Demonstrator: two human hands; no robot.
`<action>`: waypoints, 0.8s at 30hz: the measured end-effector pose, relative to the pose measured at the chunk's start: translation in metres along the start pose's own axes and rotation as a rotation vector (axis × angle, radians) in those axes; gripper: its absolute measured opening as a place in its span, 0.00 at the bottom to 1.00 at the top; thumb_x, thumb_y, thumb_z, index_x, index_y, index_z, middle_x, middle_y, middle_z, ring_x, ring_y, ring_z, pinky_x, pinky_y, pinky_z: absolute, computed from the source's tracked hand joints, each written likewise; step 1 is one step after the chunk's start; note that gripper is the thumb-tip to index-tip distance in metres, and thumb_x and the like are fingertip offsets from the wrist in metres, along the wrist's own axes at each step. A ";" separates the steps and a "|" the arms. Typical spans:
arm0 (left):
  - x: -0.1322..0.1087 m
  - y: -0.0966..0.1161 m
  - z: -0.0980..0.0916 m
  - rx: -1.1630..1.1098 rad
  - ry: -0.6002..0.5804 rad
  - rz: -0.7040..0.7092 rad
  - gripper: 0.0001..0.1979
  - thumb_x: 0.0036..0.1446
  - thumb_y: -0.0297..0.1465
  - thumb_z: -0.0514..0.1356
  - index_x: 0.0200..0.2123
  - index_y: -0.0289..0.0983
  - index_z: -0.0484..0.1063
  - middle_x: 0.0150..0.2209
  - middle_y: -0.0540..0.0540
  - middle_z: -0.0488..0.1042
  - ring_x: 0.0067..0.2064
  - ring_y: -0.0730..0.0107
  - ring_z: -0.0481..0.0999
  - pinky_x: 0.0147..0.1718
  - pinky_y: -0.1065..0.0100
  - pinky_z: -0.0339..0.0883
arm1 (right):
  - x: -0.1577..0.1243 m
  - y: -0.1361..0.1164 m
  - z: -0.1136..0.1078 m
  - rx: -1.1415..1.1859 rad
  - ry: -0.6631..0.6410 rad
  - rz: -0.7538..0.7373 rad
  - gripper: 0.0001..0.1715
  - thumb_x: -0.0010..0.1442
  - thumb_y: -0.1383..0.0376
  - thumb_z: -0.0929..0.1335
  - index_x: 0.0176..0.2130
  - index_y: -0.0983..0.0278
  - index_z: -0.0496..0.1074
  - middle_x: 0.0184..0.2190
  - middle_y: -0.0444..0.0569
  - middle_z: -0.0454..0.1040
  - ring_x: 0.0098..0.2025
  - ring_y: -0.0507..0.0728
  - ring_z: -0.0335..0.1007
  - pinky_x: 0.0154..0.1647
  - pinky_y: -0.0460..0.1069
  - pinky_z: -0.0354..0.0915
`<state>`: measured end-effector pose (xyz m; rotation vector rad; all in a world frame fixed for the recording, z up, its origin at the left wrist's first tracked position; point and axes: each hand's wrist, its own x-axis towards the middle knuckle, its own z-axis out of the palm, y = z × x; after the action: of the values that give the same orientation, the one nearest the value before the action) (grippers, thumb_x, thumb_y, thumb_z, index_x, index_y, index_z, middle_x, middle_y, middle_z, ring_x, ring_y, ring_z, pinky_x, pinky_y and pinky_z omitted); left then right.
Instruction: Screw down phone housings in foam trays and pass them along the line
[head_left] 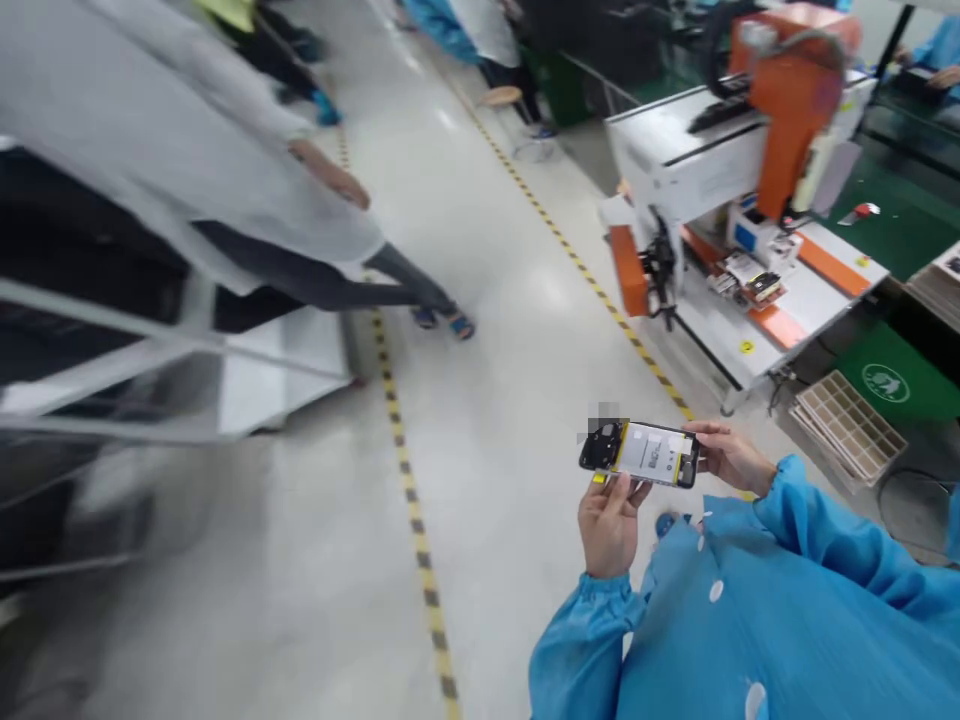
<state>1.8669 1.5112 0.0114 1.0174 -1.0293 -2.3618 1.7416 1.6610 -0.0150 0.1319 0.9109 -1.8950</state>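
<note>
An opened phone-like device (651, 453) is held in the air between both hands, its inner side turned up. Its near long edge is gripped by the left hand (609, 528), with the thumb at the edge and the other fingers curled mostly out of sight beneath. Its right end is pinched by the right hand (736, 462), with fingertips closed at the corner. The black end lies just beyond the left fingers, and a yellow tab (598, 478) is seen beside them.

The step in hand is judged to be holding or inspecting; for any shift of the device, a level, two-handed grip would be called for, with its exposed face left untouched. The left forearm is raised steeply from below, while the right is brought in from the side; both are covered by the blue coat (750, 600).

Well below the fingers, the floor (517, 400) is marked by striped tape (420, 545). Gridded trays (862, 425) are stacked to the right of the right fingers. Farther ahead of them, an orange-and-white machine (799, 130) is seen. Beyond the left fingers, far to the left, a person in white (255, 190) is blurred.
</note>
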 end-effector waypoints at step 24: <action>0.280 0.220 -0.093 0.058 0.075 0.127 0.23 0.36 0.40 0.74 0.36 0.38 0.76 0.37 0.47 0.80 0.32 0.70 0.77 0.34 0.66 0.75 | 0.309 0.011 0.179 -0.173 -0.135 0.078 0.26 0.42 0.64 0.79 0.42 0.66 0.75 0.37 0.49 0.78 0.38 0.56 0.76 0.41 0.53 0.73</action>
<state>1.7578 1.1601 0.0006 1.0218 -1.1059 -2.1880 1.6459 1.3177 -0.0346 -0.0627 0.9586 -1.7229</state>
